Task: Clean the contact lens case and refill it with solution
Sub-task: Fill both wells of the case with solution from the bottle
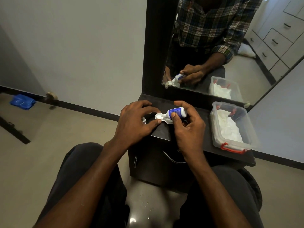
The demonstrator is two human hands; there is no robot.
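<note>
I'm gripping the solution bottle (176, 112) in my right hand (185, 127), tipping its nozzle over the white lens case (162, 118) on the dark shelf (164, 131). My left hand (136, 122) is pinching the case's edge, steadying it.

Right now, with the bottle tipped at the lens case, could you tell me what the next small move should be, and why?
Probably a gentle squeeze. The right hand holds the solution bottle tilted, its nozzle pointing into the open well of the lens case, which the left hand steadies on the dark counter. I cannot tell whether liquid is in the well.
</note>
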